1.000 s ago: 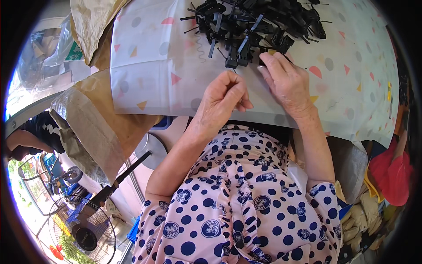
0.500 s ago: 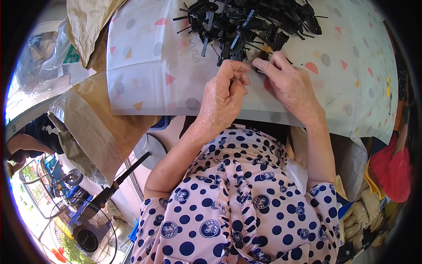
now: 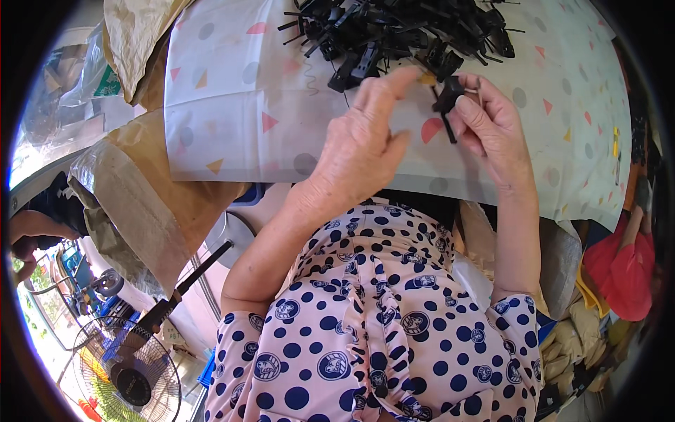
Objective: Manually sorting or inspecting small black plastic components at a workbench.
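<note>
My right hand (image 3: 492,130) grips a small black plastic part (image 3: 450,91) between thumb and fingers. A thin dark rod hangs down from that part toward the table. To its left, my left hand (image 3: 365,133) is open over the table, slightly blurred, its forefinger reaching toward a small yellow-orange piece (image 3: 426,79) and its thumb apart. Just beyond both hands lies a heap of similar black plastic parts (image 3: 401,35), with thin rods sticking out in many directions. A few parts at the heap's near edge sit close to my left fingertips.
A pale cloth (image 3: 232,126) with coloured shapes covers the table. Brown paper sacks (image 3: 155,176) hang at its left edge, above a black fan (image 3: 130,380). A person in a red garment (image 3: 626,267) is at the far right, near beige bundles (image 3: 580,337).
My right hand has lifted a black part from near the heap and turned it upward. My left hand has opened, its fingers spreading toward the right.
</note>
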A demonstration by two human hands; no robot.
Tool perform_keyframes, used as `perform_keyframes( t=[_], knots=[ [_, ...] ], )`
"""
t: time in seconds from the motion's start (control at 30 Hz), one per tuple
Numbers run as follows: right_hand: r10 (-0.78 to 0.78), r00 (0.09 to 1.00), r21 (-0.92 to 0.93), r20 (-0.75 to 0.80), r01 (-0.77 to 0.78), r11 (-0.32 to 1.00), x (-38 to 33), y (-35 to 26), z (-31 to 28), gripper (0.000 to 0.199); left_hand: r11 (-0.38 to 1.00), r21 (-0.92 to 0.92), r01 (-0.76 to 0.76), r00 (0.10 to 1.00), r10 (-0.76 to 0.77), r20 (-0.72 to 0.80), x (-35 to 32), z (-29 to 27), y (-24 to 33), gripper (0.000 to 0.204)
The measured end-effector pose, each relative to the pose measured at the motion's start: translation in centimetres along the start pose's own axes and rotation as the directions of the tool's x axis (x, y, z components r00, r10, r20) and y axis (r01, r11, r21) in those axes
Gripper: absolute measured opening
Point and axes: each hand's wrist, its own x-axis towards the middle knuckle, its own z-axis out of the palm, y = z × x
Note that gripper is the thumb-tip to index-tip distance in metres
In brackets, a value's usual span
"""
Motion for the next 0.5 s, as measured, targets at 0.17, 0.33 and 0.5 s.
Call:
perform_keyframes(
  t=[0.17,0.33,0.5],
  knots=[
    [0.135,0.986,0.121,0.103,-0.147,0.982,-0.2,0.9,1.9,0.024,0.999,0.048,-0.022,0.989,0.015,0.144,0.2,-0.2,0.9,0.072],
    [0.143,0.979,0.106,0.144,-0.159,0.982,-0.4,2.0,2.8,0.03,0.99,-0.064,0.123,0.956,-0.101,0.276,-0.1,-0.9,0.3,0.065],
    [0.038,0.995,0.104,0.094,-0.048,0.993,-0.9,1.8,3.8,0.035,0.872,-0.455,0.179,0.979,-0.113,0.167,-0.9,-0.5,-1.2,0.039]
  ],
)
